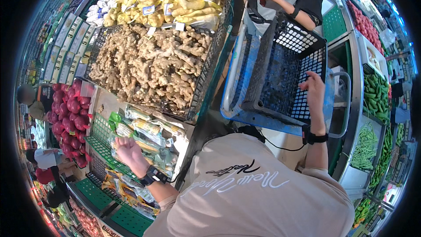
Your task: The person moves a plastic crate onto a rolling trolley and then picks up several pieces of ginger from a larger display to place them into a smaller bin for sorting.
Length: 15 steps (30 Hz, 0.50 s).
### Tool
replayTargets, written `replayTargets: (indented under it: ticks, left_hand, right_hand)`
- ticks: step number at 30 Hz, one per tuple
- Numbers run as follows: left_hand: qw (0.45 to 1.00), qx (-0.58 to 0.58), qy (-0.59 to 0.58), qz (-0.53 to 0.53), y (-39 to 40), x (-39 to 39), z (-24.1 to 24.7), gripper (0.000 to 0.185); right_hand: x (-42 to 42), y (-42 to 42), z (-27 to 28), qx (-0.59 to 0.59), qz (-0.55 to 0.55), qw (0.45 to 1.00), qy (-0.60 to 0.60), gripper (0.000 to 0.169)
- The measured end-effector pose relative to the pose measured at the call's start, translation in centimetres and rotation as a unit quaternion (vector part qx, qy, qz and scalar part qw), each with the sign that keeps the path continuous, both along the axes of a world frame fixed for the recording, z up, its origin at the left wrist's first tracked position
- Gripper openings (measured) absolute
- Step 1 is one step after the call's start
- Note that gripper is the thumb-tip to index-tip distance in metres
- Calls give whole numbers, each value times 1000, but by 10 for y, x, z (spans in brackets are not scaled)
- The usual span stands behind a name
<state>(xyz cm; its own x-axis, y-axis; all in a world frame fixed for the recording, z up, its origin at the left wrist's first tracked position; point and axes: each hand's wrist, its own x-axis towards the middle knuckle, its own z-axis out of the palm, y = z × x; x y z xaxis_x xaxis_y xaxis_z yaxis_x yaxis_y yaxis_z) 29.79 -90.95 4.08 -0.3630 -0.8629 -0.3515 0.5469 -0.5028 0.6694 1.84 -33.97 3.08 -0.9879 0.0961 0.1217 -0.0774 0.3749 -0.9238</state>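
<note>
My left hand (129, 154) is over the packs of corn cobs (149, 144) at the left, its fingers curled in. Whether anything is within those fingers is hidden. My right hand (314, 92) hangs over the right side of a black plastic crate (256, 85), fingers apart and nothing in them. That crate rests on a blue cart (230, 110) with grey metal handles, and its visible inside holds no goods. Between the corn and the far end of the stand lies a heap of ginger root (151, 65) in a black mesh crate.
Yellowish bagged roots (177, 0) are piled behind the ginger. Red-netted purple onions (70, 115) and price signs (65, 49) flank it. A person in dark sleeves (296, 10) stands beyond the cart. Green peppers (376, 97) and green beans (365, 146) fill the right-hand stand.
</note>
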Motion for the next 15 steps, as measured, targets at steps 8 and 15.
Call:
replayTargets:
  ticks: [8, 15]
  left_hand:
    - [991, 97, -12, 93, 20, 39, -23, 21]
    - [996, 77, 15, 40, 59, 44, -1, 18]
  right_hand:
    - [93, -73, -47, 404, 263, 875, -42, 52]
    - [89, -69, -59, 395, 213, 893, -34, 33]
